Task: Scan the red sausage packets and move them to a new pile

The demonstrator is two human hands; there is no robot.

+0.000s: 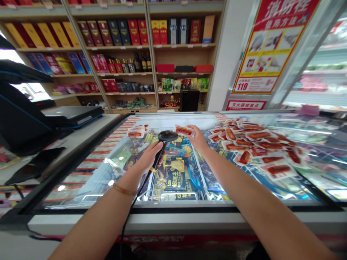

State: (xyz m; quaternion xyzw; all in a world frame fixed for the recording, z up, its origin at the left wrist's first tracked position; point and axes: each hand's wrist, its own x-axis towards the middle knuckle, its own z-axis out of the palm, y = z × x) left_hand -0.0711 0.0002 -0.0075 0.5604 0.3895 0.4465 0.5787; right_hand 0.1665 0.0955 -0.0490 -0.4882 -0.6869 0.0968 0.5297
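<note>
My left hand [151,155] is wrapped round the handle of a black barcode scanner [167,135], whose cord runs down past my wrist. Just right of the scanner head, my right hand [197,137] grips one end of a clear vacuum-packed sausage [183,130]. Both hands are above the glass top of a chest freezer [168,209]. To the right lies a heap of similar packed sausages [257,135] on the glass. A few more sausage packs [136,133] rest to the left of the scanner.
Under the glass, wire baskets hold bagged frozen goods [176,177]. A counter scale [74,113] and a dark screen stand on the left. Behind are shelves [116,47] of boxes and bottles, with a red and yellow sign [271,54] at the right.
</note>
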